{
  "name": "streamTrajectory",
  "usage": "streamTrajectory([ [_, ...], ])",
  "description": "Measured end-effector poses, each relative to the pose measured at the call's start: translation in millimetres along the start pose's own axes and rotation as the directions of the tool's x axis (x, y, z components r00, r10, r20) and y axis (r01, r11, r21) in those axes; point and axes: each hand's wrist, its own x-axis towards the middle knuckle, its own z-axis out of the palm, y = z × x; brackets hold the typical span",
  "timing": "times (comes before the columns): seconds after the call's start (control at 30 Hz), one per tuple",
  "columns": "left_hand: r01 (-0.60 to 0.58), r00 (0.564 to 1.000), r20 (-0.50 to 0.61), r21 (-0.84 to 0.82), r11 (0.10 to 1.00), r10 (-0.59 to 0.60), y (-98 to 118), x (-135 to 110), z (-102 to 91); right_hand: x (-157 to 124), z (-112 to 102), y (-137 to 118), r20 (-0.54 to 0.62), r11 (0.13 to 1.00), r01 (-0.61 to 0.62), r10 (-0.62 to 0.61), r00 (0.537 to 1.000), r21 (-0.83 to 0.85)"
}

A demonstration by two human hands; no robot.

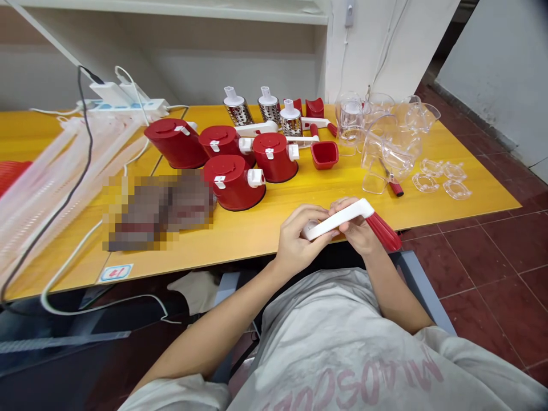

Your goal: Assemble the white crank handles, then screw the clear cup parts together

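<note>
A white crank (336,221) is gripped by the left hand (298,233) and right hand (358,231) at the near edge of the table (308,191). Red housings (235,191) and metal drums (291,123) are set out separately, all judged not yet joined.

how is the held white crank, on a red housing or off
Off: the left hand and right hand hold the crank apart from the red housings.

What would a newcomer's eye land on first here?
Probably the four red bases, clustered left of centre on the yellow table, with three shiny metal drums behind them. Next, the white crank with its red grip, held between left hand and right hand at the near edge. Clear plastic parts crowd the right.
</note>
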Motion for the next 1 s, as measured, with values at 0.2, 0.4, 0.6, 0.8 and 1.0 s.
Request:
streamTrajectory([
  [0.2,-0.006,1.0,0.0,0.032,0.999,0.006,-2,-4,-1.7,-4,8,-8,-0.009,0.998,0.058,-0.058,0.998,-0.027],
  [0.4,0.008,1.0,0.019,0.011,1.0,-0.008,-3,-6,-3.2,-5,10,-7,0.009,0.993,0.112,-0.112,0.994,-0.044],
  [0.6,0.121,0.989,0.107,-0.143,0.982,-0.107,1,-2,-7.9,-4,1,4,0.072,0.994,0.107,-0.104,0.992,-0.034],
  [0.8,0.755,0.62,0.699,-0.412,0.51,-0.355,0,11,-31.8,-12,-1,3,0.171,0.999,0.036,-0.038,0.984,0.014],
  [1.0,0.78,0.601,0.685,-0.387,0.493,-0.412,-4,13,-32.1,-24,21,-19,0.271,0.958,-0.264,0.226,0.936,0.112],
])
